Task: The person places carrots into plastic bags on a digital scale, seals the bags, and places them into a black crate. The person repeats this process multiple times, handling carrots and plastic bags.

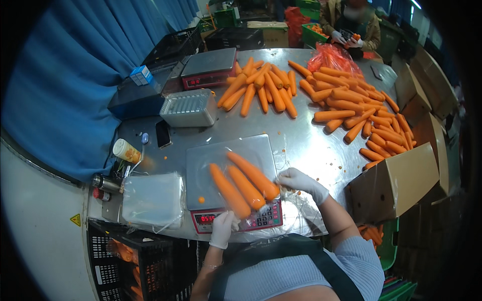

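Three large carrots point(245, 188) lie side by side, slanting, over the steel pan of a red digital scale point(233, 145). A clear plastic bag point(263, 209) seems to be around them; its outline is hard to make out. My left hand point(223, 230), in a white glove, pinches the bag near the thick end of the left carrot, in front of the lit display. My right hand point(303, 183), gloved too, grips the bag's edge beside the thick end of the right carrot. A small orange carrot piece point(201, 199) sits on the pan's near left.
A stack of clear bags point(152, 201) lies left of the scale, near a paper cup point(126, 150) and a phone point(163, 134). Carrot piles point(350, 101) spread at the back and right. A cardboard box point(395, 184) borders the right. Another person point(352, 30) holds carrots across the table.
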Demonstrator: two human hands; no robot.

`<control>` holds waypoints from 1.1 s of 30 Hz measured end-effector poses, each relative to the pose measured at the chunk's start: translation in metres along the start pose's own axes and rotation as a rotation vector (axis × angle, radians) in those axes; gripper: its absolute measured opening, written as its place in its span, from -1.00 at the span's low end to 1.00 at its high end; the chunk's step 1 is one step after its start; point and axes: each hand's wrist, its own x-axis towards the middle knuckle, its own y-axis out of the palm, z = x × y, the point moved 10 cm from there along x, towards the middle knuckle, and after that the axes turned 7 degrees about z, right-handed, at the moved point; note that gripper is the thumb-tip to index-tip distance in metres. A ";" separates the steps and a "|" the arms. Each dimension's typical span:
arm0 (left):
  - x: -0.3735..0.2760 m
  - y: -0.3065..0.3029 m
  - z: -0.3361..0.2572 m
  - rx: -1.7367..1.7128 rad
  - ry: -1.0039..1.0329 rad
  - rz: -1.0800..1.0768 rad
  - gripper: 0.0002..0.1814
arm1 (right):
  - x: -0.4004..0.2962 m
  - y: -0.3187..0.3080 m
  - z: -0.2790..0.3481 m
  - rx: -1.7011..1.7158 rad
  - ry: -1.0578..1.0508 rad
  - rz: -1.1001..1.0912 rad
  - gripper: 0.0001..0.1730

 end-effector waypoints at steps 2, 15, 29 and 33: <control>-0.009 -0.001 -0.003 0.009 -0.031 0.097 -0.66 | -0.017 0.022 -0.004 0.026 0.032 0.165 -0.67; 0.009 -0.025 -0.048 -0.006 -0.088 0.135 -0.74 | -0.023 -0.004 0.013 0.097 -0.083 -0.059 -0.67; -0.040 0.024 -0.005 0.101 -0.211 0.170 -0.83 | -0.125 -0.015 0.026 -0.317 -0.229 -0.836 -0.87; -0.046 0.021 -0.002 -0.015 -0.208 0.138 -0.84 | -0.100 0.085 0.113 -0.678 -0.640 -0.338 -0.75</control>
